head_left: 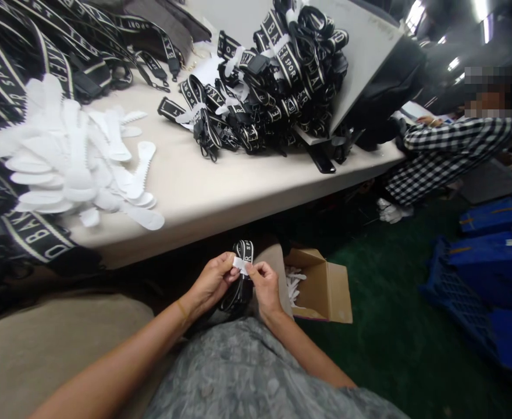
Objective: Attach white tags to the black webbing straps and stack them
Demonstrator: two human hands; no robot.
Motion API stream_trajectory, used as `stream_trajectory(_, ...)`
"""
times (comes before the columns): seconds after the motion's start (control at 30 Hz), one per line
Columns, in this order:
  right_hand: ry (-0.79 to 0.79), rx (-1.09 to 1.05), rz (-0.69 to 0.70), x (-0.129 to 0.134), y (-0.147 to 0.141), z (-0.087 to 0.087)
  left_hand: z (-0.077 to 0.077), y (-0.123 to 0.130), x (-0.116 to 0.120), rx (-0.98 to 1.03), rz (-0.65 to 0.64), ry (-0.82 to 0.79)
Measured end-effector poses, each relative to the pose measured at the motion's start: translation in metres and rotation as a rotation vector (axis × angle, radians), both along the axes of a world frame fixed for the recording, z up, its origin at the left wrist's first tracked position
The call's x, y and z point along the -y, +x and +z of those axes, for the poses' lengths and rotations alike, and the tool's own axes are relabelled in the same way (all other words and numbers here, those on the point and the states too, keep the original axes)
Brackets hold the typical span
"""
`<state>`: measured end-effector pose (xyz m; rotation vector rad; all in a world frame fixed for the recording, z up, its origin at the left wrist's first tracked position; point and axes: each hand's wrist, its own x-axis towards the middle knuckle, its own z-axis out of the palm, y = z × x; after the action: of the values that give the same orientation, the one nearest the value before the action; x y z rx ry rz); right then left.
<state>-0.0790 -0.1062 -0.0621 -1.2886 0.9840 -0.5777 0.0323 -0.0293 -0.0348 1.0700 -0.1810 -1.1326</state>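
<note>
A folded black-and-white lettered strap [246,250] is held over my lap, with a white tie strip [241,265] around its middle. My left hand [216,278] pinches the strip's left end between thumb and fingers. On the other side my right hand [265,286] is closed at the strip's right end, its thumb pressed against it. The lower part of the bundle hangs below the fingers in shadow. On the table to the left lies a pile of loose white toothed strips [79,174].
Tied strap bundles [282,75] are heaped on the table [203,192]; unbundled straps [3,64] lie at left. An open cardboard box [338,291] with white strips stands on the floor. Blue crates [487,267] are at right, and a person in a checked shirt [448,145] sits beyond.
</note>
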Motion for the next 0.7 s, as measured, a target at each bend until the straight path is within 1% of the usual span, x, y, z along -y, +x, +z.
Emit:
stream_trajectory(0.03, 0.038, 0.036, -0.023, 0.001, 0.003, 0.002, 0.002, 0.001, 0.001, -0.022, 0.021, -0.017)
stream_trajectory(0.07, 0.091, 0.079, -0.018, 0.002, 0.005, 0.005, 0.003, 0.002, 0.002, -0.037, 0.04, -0.03)
stream_trajectory(0.13, 0.212, 0.164, 0.083, 0.001, 0.008, 0.011, 0.006, 0.004, 0.003, -0.053, 0.073, -0.05)
stream_trajectory(0.2, 0.253, 0.217, 0.194, -0.004, 0.009, 0.018, 0.009, 0.005, 0.002, -0.049, 0.094, -0.068)
stream_trajectory(0.23, 0.235, 0.224, 0.225, -0.007, 0.01, 0.02, 0.011, 0.006, 0.001, -0.037, 0.096, -0.062)
stream_trajectory(0.3, 0.177, 0.207, 0.235, -0.013, 0.01, 0.021, 0.015, 0.007, -0.001, 0.02, 0.078, -0.021)
stream_trajectory(0.37, 0.146, 0.166, 0.236, -0.015, 0.013, 0.014, 0.019, 0.01, -0.002, 0.129, 0.047, 0.018)
stream_trajectory(0.43, 0.105, 0.133, 0.227, -0.007, 0.017, 0.004, 0.024, 0.014, -0.001, 0.252, 0.033, -0.004)
stream_trajectory(0.5, 0.063, 0.107, 0.192, 0.008, 0.021, 0.001, 0.029, 0.02, -0.002, 0.302, 0.021, -0.041)
stream_trajectory(0.53, 0.042, 0.101, 0.168, 0.017, 0.022, 0.005, 0.031, 0.024, -0.002, 0.311, 0.023, -0.06)
stream_trajectory(0.57, 0.018, 0.104, 0.145, 0.025, 0.023, 0.013, 0.034, 0.027, -0.004, 0.318, 0.034, -0.08)
stream_trajectory(0.6, -0.015, 0.117, 0.124, 0.033, 0.025, 0.025, 0.036, 0.03, -0.005, 0.326, 0.048, -0.098)
stream_trajectory(0.63, -0.057, 0.142, 0.107, 0.041, 0.027, 0.041, 0.039, 0.032, -0.007, 0.334, 0.064, -0.113)
stream_trajectory(0.7, -0.163, 0.212, 0.102, 0.054, 0.038, 0.078, 0.043, 0.034, -0.011, 0.341, 0.11, -0.127)
